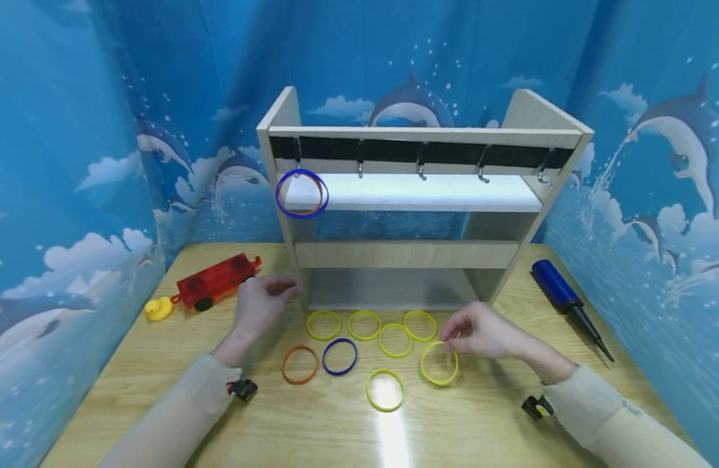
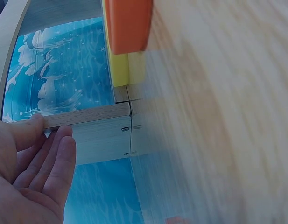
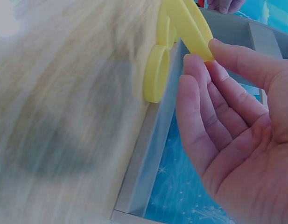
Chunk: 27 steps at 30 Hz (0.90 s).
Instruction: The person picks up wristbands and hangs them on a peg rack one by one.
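My right hand [image 1: 482, 330] pinches a yellow ring [image 1: 441, 384] between thumb and fingertips, tilted up from the table; the right wrist view shows the grip on this ring [image 3: 193, 32]. My left hand [image 1: 262, 307] is at the lower left side of a wooden hook rack [image 1: 406, 254]. In the left wrist view its thumb and fingers lie on either side of the rack's panel edge [image 2: 92, 115]. Several yellow rings, one of them in front [image 1: 385, 410], lie on the table with an orange ring [image 1: 300, 382] and a blue ring [image 1: 339, 374].
From the leftmost hook hang a blue ring [image 1: 277, 197] and an orange ring [image 1: 321, 193]. More metal hooks [image 1: 421, 170] line the black strip. A red toy wagon [image 1: 216, 284] with a yellow duck [image 1: 158, 309] stands left; a blue hand pump [image 1: 555, 286] lies right.
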{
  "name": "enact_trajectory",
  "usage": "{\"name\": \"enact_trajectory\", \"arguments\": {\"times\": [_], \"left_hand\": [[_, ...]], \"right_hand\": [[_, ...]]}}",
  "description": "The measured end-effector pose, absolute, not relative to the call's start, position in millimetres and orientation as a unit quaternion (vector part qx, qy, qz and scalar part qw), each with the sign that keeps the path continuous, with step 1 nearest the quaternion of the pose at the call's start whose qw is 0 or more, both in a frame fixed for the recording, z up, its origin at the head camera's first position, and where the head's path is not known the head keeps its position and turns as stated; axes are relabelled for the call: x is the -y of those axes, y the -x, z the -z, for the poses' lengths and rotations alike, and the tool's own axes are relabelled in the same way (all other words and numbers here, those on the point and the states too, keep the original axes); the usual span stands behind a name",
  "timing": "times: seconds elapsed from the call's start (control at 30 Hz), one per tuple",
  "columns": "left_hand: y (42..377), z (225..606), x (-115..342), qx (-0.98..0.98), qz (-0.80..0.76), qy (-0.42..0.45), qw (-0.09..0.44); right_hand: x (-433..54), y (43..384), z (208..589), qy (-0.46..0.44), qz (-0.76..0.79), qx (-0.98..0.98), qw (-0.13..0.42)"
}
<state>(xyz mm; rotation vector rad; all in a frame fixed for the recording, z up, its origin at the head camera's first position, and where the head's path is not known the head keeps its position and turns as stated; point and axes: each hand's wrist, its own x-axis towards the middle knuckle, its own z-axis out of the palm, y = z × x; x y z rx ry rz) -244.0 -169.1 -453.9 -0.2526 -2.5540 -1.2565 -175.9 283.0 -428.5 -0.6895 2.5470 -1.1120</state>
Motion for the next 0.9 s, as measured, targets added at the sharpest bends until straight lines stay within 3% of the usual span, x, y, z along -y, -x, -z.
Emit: {"name": "enact_trajectory", "arguments": {"times": [0.9], "left_hand": [[243.0, 451.2, 169.9, 0.886, 0.438, 0.082, 0.123]], "right_hand": [[-261.6, 176.3, 383.7, 0.247, 0.399, -0.878, 0.096]]}}
